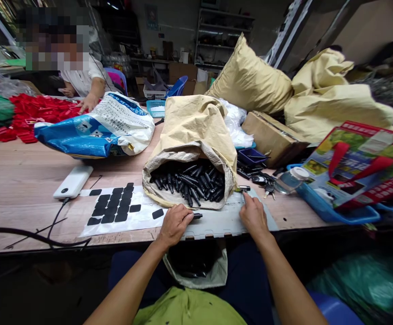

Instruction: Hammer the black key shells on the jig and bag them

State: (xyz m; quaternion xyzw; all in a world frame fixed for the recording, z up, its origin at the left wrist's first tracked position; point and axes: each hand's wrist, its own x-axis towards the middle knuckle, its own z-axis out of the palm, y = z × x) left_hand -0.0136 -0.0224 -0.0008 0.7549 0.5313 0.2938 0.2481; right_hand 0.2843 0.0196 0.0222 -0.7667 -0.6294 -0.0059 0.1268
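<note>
A beige woven sack (196, 122) lies on the table, its mouth facing me, with many black pen-like parts (191, 183) inside. Below its left edge, my left hand (176, 223) is closed on one black part (198, 216). My right hand (253, 214) rests at the right on a grey board (213, 221), its index finger stretched toward a small black and metal piece (243, 188) beside the sack's mouth; the other fingers are curled and partly hidden. Left of the sack, black square pads (115, 203) lie on a white sheet (135, 225).
A white power bank (73, 182) with a cable lies left. Behind are a blue-white bag (98, 126) and red pieces (43, 110) under another person's hand. At right stand a clear bottle (291, 179), keys (269, 189) and a blue basket (335, 212). Another open sack (216, 271) hangs below the table edge.
</note>
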